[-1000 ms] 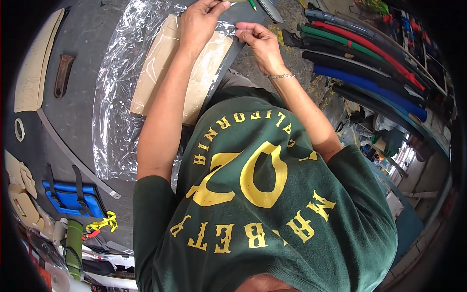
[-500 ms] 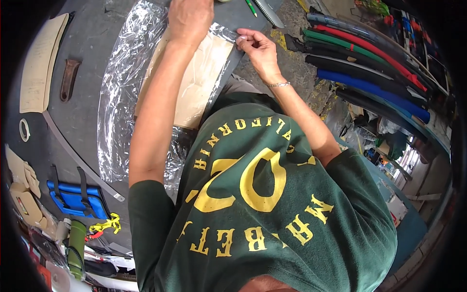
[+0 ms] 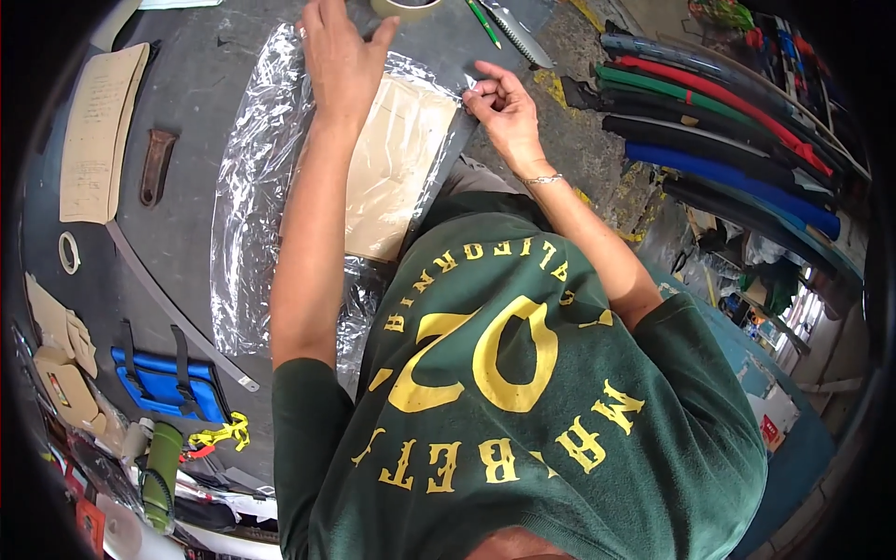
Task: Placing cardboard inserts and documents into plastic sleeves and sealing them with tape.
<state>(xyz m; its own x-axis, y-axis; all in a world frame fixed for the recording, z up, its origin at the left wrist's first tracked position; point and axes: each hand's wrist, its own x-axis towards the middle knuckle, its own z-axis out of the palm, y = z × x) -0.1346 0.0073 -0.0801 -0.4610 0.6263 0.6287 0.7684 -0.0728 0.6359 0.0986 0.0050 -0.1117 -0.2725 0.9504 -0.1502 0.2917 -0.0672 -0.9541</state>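
A clear crinkled plastic film (image 3: 247,215) lies over a tan flat panel (image 3: 397,168) on the dark grey table. My left hand (image 3: 341,56) rests flat on the film's far end with fingers spread, just short of a tape roll (image 3: 406,7). My right hand (image 3: 504,107) pinches the film's right edge beside the panel's corner. My green shirt hides the near part of the film.
A green pen (image 3: 483,23) and a saw blade (image 3: 523,23) lie beyond the tape roll. At left are a tan board (image 3: 98,131), a brown sheath (image 3: 156,166), a tape ring (image 3: 68,252), a metal strip (image 3: 177,317) and a blue pad (image 3: 168,383). Coloured long poles (image 3: 728,140) lie at right.
My left hand has slid farther away across the film, opening flat near the tape roll. My right hand stays pinched on the film's right edge.
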